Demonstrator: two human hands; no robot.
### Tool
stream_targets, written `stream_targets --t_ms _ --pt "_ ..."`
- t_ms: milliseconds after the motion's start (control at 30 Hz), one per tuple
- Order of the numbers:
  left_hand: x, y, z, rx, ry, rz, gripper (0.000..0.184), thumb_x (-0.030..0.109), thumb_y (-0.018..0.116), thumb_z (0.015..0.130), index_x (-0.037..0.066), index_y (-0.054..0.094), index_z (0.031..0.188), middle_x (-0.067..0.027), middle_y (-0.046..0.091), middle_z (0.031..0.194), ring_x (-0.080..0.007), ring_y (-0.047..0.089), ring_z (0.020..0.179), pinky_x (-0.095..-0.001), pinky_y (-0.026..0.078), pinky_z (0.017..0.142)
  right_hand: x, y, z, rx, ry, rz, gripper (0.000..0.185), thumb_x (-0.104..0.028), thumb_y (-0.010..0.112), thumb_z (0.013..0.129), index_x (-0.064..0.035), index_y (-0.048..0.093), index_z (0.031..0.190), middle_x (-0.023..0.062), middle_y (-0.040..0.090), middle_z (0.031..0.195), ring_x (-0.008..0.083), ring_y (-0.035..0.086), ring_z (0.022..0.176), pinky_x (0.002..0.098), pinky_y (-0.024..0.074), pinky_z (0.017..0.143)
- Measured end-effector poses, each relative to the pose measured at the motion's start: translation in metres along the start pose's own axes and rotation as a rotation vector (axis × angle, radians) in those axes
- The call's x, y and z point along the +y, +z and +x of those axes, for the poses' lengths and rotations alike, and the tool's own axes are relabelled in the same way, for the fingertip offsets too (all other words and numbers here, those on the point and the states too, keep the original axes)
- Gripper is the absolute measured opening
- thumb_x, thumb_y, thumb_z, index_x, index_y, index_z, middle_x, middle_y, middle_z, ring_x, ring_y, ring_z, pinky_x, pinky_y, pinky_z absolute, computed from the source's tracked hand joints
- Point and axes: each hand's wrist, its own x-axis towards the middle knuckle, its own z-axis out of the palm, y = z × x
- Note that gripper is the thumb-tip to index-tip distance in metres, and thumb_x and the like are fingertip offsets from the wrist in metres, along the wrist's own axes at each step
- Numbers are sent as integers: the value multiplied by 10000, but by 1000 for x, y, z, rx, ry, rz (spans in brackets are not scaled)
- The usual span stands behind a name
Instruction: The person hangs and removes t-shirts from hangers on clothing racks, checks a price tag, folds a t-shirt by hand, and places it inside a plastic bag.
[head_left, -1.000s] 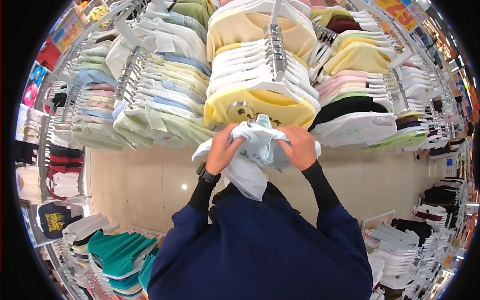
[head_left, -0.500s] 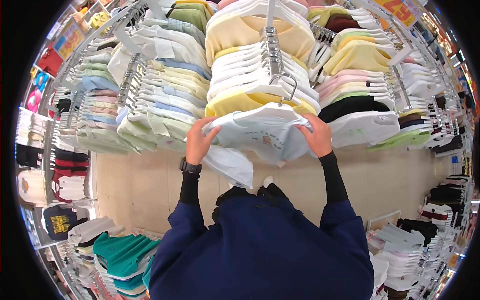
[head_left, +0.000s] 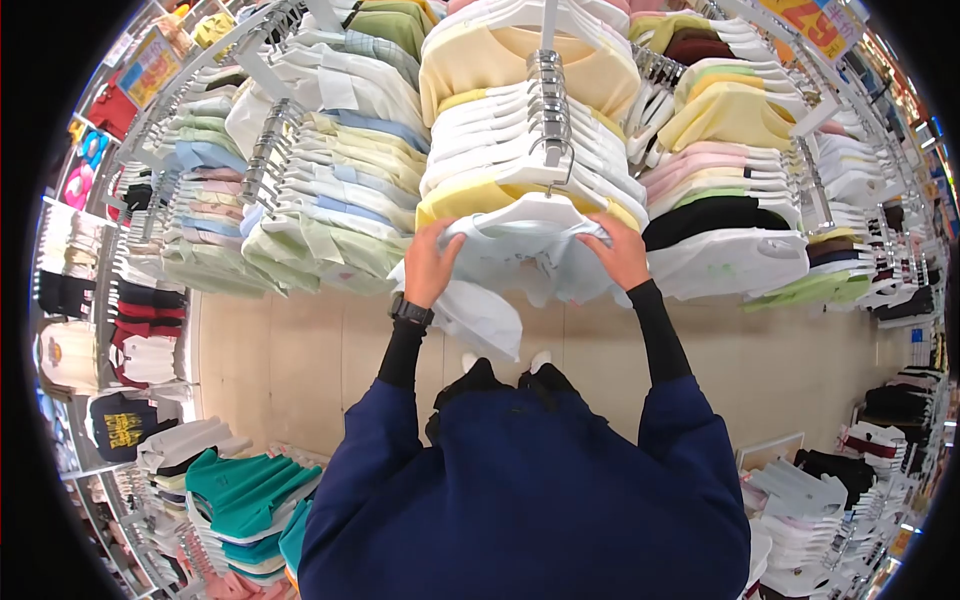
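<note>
A pale blue T-shirt with a small print on its chest hangs on a white hanger at the front of the middle rail. The hanger's metal hook is up at the rail's front end; whether it rests on the rail I cannot tell. My left hand is closed on the shirt's left shoulder, thumb on top. Its right shoulder is pinched by my right hand. One side of the shirt droops below my left hand. Directly behind it hangs a yellow shirt.
Rails of light shirts stand to the left, and pink, black and white shirts to the right. Green shirts hang low at the left behind me. Tiled floor shows below the rails. Price signs hang above.
Both hands have drawn slightly closer together on the shirt's shoulders. The hanger's hook has turned and moved nearer the rail, and the chest print is more folded.
</note>
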Motion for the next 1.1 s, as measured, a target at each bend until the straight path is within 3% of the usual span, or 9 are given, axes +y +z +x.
stream_targets --t_ms 133,233,400,500,633,833,933,1100 --pt "-11 3 6 -44 -83 -107 321 223 724 853 42 666 1111 -178 670 1049 -331 634 968 -377 484 844 11 -15 -11 -75 57 0 346 -219 725 805 -42 642 1091 157 672 1015 363 634 932 399 506 781" --pt "-21 2 9 -80 -159 -210 341 214 738 843 25 664 1116 -160 682 1078 -287 644 991 -351 480 869 59 -18 -34 -110 167 -62 354 -175 725 778 -18 625 1079 190 661 993 393 625 917 426 503 773" --pt "-36 0 9 -118 -196 -285 371 174 763 807 3 658 1119 -132 692 1089 -241 644 1007 -328 474 888 108 -12 -67 -4 189 -34 342 -179 732 780 -4 625 1053 209 662 939 413 624 891 448 498 763" --pt "-41 0 8 -130 -141 -222 389 141 776 770 7 656 1116 -147 691 1065 -260 651 972 -333 484 856 131 -9 -80 -61 245 -34 331 -182 733 786 -7 627 1046 211 662 916 417 625 883 454 495 759" --pt "-94 17 -5 -154 -218 -114 342 131 749 775 1 660 1079 -172 692 976 -290 660 877 -353 494 794 154 -10 -100 -148 262 -58 295 -199 707 818 -15 627 1035 211 654 925 420 618 890 469 485 755" --pt "-135 7 -39 -59 -348 88 289 194 715 804 20 683 1032 -195 688 891 -345 666 830 -389 495 746 204 -15 -138 -4 290 -234 208 -194 596 911 -7 632 994 206 649 979 435 599 915 469 472 785" --pt "-143 -2 -54 -35 -397 253 315 252 714 801 43 700 1036 -202 690 899 -371 660 859 -404 499 756 224 -9 -153 92 400 -239 208 -190 545 936 -11 622 1010 207 644 939 439 592 917 473 466 779" --pt "-163 -15 -81 -35 -488 371 325 286 717 793 62 716 1029 -201 693 869 -377 667 833 -429 513 746 240 0 -174 176 647 -362 191 -138 527 925 -52 635 1057 179 649 1007 405 605 933 475 473 788"
